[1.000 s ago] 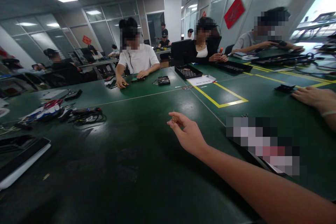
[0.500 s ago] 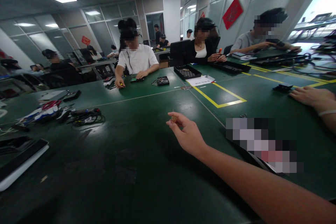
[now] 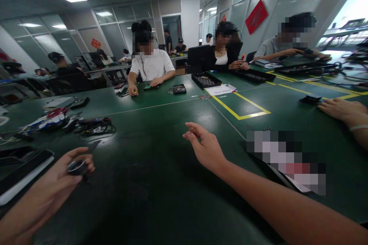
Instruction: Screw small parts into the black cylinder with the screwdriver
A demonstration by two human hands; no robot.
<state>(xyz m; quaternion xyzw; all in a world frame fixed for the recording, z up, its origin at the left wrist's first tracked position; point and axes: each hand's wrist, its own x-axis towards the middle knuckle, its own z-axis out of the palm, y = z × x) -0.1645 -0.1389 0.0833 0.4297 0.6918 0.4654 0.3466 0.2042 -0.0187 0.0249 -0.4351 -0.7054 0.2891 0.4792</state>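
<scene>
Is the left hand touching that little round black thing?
Touching. The head view shows the left hand pinching the small round black thing between thumb and fingers.

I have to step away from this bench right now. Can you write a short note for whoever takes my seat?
Left hand: pinching a small dark round part above the green table.
Right hand: raised over the table, fingertips closed on a tiny brass-coloured piece.
Nearby: flat tray at far left, cable bundle beyond it.
Done: both pieces are in hand.
Left: the two are apart, not yet brought together.
</scene>
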